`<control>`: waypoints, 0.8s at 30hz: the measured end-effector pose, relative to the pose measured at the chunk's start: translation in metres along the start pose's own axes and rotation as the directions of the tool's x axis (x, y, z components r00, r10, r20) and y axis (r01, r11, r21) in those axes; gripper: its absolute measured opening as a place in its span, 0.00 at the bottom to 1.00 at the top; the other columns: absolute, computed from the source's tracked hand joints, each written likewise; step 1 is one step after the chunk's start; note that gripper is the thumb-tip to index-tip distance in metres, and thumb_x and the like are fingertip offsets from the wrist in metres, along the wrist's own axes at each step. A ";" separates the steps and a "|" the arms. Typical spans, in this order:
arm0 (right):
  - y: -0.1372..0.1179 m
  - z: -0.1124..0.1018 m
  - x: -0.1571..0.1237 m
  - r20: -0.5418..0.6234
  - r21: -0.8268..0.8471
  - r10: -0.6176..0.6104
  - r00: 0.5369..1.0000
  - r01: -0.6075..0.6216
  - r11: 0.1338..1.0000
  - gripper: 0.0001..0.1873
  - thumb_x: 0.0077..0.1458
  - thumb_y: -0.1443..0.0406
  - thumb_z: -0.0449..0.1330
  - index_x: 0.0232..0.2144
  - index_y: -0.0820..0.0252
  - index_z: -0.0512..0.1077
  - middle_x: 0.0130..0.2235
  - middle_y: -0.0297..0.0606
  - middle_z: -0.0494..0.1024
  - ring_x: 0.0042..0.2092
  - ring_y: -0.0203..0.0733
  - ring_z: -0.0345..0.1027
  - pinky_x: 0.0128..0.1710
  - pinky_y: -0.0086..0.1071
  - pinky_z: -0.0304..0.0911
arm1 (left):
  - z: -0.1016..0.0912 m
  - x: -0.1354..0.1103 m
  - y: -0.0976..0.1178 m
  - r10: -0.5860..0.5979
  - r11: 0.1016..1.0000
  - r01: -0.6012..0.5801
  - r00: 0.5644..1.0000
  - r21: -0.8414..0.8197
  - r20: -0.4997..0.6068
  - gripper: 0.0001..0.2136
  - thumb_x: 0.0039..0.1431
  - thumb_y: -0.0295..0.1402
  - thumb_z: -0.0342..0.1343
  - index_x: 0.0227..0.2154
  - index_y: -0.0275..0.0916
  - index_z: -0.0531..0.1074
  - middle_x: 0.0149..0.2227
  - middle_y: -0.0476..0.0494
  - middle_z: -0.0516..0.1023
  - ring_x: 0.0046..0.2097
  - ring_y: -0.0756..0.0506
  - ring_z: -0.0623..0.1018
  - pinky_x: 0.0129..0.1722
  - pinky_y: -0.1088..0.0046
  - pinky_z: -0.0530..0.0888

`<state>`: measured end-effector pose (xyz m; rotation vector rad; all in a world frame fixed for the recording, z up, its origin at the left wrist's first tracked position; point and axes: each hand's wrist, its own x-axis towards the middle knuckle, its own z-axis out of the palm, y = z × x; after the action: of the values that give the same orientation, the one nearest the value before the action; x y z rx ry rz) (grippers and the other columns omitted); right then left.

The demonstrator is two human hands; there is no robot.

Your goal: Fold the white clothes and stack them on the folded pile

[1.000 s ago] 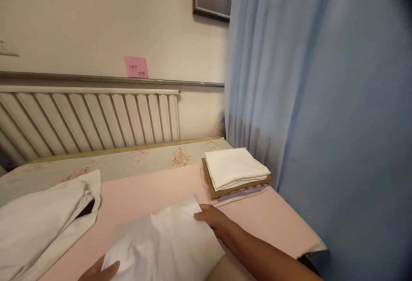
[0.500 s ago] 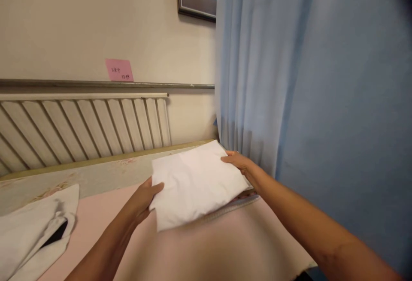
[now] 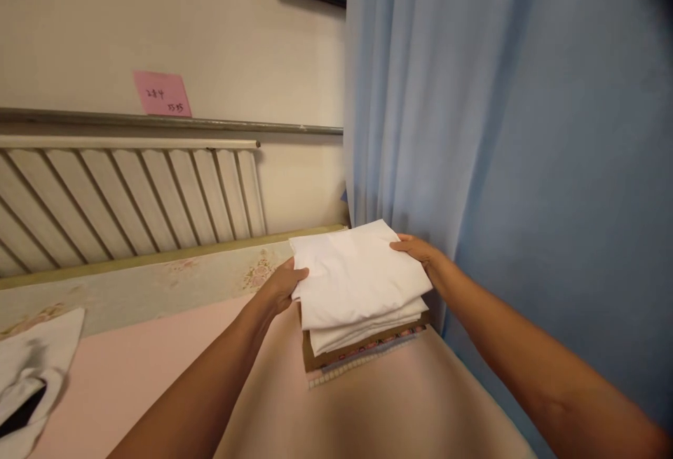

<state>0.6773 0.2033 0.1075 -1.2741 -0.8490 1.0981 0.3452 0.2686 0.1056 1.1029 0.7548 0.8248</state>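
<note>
Left hand [image 3: 287,282] and right hand [image 3: 419,248] pinch opposite sides of a folded white cloth [image 3: 355,277] atop a stack of folded fabrics [image 3: 362,331] on a pink sheet [image 3: 158,354]. Rumpled white fabric [image 3: 50,347] lies apart at left; a blue curtain [image 3: 420,94] hangs beside the stack.

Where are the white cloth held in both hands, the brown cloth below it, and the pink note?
Held white cloth [image 3: 360,273]: head view, middle of its upper face.
Brown cloth [image 3: 335,356]: head view, its exposed front strip.
Pink note [image 3: 162,93]: head view, near its middle.
</note>
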 end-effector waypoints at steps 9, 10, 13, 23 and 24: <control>0.041 -0.027 0.019 -0.060 -0.018 0.029 0.998 -0.030 0.999 0.19 0.39 0.70 0.66 0.39 0.65 0.75 0.30 0.42 0.81 0.26 0.42 0.72 0.28 0.36 0.68 | -0.006 0.026 -0.036 -0.004 0.999 0.004 1.000 -0.051 0.008 0.29 0.42 0.21 0.58 0.52 0.32 0.66 0.37 0.38 0.81 0.30 0.46 0.79 0.27 0.75 0.73; 0.052 -0.030 0.020 -0.078 -0.033 0.043 0.996 -0.045 0.998 0.18 0.38 0.71 0.67 0.37 0.66 0.75 0.29 0.42 0.81 0.26 0.42 0.72 0.28 0.36 0.68 | -0.008 0.027 -0.046 -0.019 0.998 0.019 1.000 -0.054 0.000 0.29 0.43 0.21 0.58 0.52 0.31 0.66 0.36 0.38 0.80 0.30 0.46 0.79 0.27 0.75 0.73; 0.083 -0.036 0.020 -0.138 -0.093 0.082 0.987 -0.096 0.991 0.15 0.37 0.71 0.67 0.34 0.66 0.74 0.26 0.39 0.79 0.23 0.40 0.70 0.27 0.36 0.68 | -0.011 0.030 -0.070 -0.085 0.995 0.084 0.996 -0.056 -0.024 0.27 0.43 0.21 0.58 0.51 0.31 0.66 0.35 0.38 0.80 0.30 0.46 0.79 0.27 0.74 0.74; 0.090 -0.039 0.013 -0.165 -0.407 0.047 0.985 -0.111 0.906 0.14 0.46 0.65 0.65 0.38 0.64 0.75 0.31 0.37 0.80 0.29 0.39 0.72 0.33 0.34 0.69 | -0.014 0.027 -0.081 -0.131 0.990 0.135 0.985 0.028 -0.113 0.22 0.43 0.26 0.62 0.45 0.34 0.70 0.28 0.46 0.78 0.26 0.48 0.75 0.24 0.75 0.72; 0.089 -0.038 0.011 -0.160 -0.450 0.034 0.987 -0.103 0.887 0.15 0.47 0.65 0.64 0.39 0.64 0.75 0.32 0.38 0.81 0.30 0.40 0.73 0.34 0.34 0.70 | -0.013 0.024 -0.080 -0.136 0.989 0.142 0.984 0.038 -0.117 0.22 0.43 0.26 0.62 0.45 0.34 0.70 0.28 0.46 0.78 0.25 0.49 0.75 0.23 0.76 0.71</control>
<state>0.7023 0.1984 0.0134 -1.7685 -0.9907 0.8679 0.3610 0.2771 0.0226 1.0375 0.9405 0.7596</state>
